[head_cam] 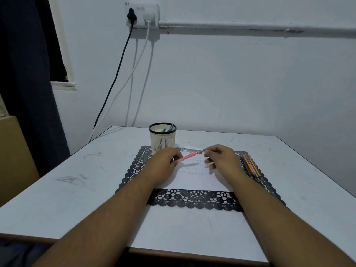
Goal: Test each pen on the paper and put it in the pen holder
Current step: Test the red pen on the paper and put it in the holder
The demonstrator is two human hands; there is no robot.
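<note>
Pink pen (188,156) pinched in left hand (167,164), right hand (219,158) fingers closed on its cap end above paper (198,178), presumably uncapping for testing.

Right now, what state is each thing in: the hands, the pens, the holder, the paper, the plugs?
Left hand: closed on the pink pen's rear end.
Right hand: pinching a clear cap at the pen's tip.
Pink pen: held above the paper, between both hands.
Pen holder: upright, with at least two pens inside.
Paper: flat on the black mat, rows of marks on it.
Loose pens: lying together on the mat's right side.
Wall plugs: both plugged in.
</note>
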